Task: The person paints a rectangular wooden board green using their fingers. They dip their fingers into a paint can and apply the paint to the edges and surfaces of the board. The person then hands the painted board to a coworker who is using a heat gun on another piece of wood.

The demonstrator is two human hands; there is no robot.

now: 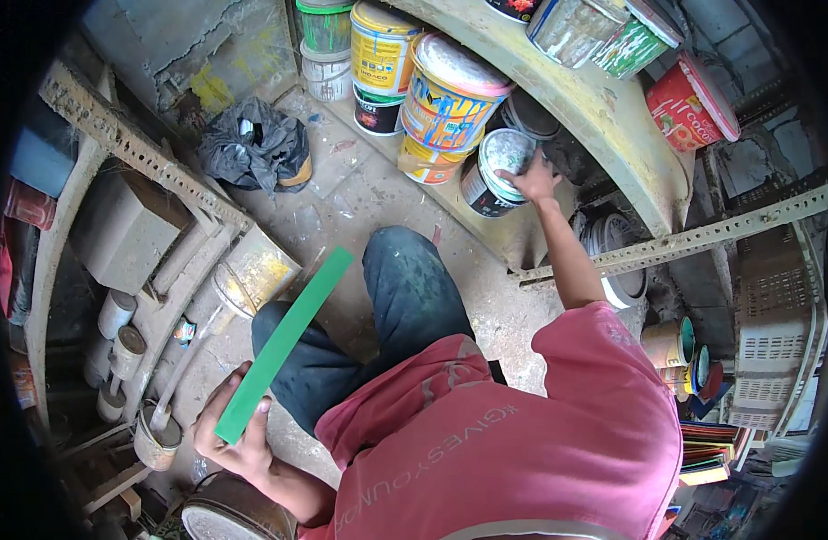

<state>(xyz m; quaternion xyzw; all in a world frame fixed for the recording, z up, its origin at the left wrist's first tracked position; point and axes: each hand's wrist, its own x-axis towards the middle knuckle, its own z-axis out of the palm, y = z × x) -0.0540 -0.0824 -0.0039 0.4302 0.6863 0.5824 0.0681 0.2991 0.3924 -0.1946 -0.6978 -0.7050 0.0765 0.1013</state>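
Observation:
My left hand point(236, 430) grips a long flat green strip point(297, 328) near its lower end, with the fingers closed round it. The strip points up and to the right over my knee. At the far right, my right hand point(537, 177) is on the top of a black-and-white paint bucket point(486, 191), fingers bent at its rim. The bucket's pale, stained lid point(506, 151) faces up; my fingers cover part of its right side. Close by on the left are stacked yellow paint buckets, the upper one point(450, 94) streaked with blue.
A perforated metal shelf point(612, 103) curves above the right bucket, bearing a red bucket point(693, 103) and other paint buckets. At the left stands another shelf frame point(144, 144) with a grey box point(126, 229). A black plastic bag point(252, 148) lies on the floor beyond my knees.

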